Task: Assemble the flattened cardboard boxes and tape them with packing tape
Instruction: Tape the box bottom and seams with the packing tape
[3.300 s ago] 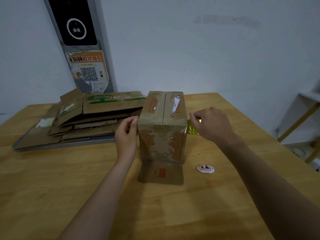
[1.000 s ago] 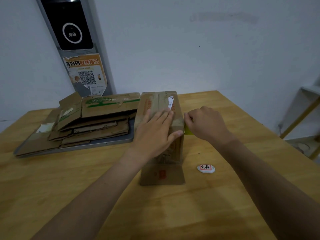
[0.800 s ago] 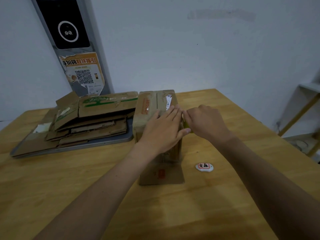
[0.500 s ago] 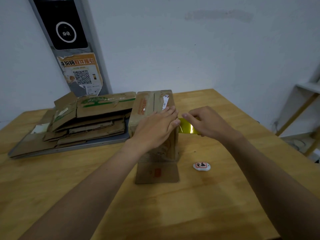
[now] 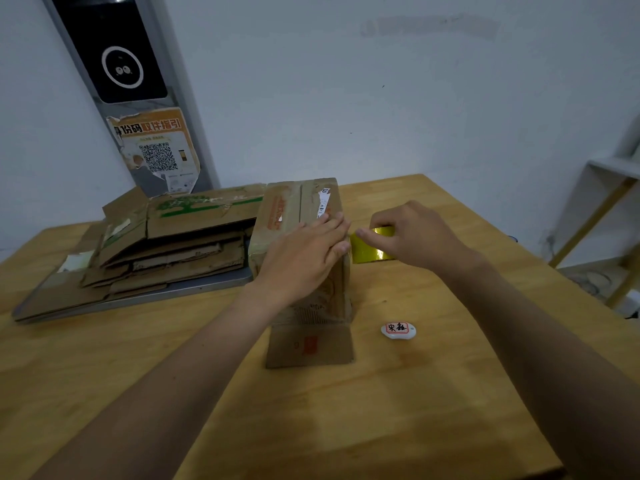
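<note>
An upright brown cardboard box (image 5: pixel 287 209) stands mid-table, one lower flap lying flat toward me. My left hand (image 5: pixel 304 254) presses flat on the box's top near its right edge, fingers spread. My right hand (image 5: pixel 412 233) is just right of the box, fingers closed on a roll of yellow packing tape (image 5: pixel 372 245). A shiny strip of tape stretches from the roll to the box's right edge under my left fingertips. Most of the roll is hidden by my hand.
A stack of flattened cardboard boxes (image 5: pixel 166 247) lies on a grey tray (image 5: pixel 145 297) at the back left. A small white oval object (image 5: pixel 398 330) with red and black characters sits right of the box. A white shelf (image 5: pixel 609 216) stands beyond the table's right edge.
My left hand moved from the box's left side onto its top and pressed down near the right edge. My right hand pulled the roll away to the right, drawing out tape.
</note>
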A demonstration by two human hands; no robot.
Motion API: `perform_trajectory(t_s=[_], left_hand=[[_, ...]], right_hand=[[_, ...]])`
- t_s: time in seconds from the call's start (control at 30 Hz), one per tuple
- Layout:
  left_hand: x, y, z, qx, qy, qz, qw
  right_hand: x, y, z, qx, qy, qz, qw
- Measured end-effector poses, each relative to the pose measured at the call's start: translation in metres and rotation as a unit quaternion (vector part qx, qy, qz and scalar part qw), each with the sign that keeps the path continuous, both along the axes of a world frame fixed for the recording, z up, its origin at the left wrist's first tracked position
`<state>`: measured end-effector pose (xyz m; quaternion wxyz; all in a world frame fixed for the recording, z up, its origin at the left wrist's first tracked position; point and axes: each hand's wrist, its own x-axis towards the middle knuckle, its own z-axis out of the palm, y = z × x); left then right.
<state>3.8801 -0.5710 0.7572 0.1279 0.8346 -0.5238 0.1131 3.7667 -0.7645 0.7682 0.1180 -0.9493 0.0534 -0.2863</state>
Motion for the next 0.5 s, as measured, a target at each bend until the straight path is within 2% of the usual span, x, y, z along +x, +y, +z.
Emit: perform_trajectory(t_s=[0.33, 0.5], left_hand=[[0.003, -0.002, -0.009, -0.036, 0.004, 0.008, 0.999], [0.003, -0.003, -0.007, -0.036, 0.007, 0.003, 0.999]], right_hand=[[0.006, 0.019, 0.000, -0.081, -0.011, -0.061, 0.995], [-0.001, 0.010, -0.003, -0.050, -0.014, -0.063, 0.997]])
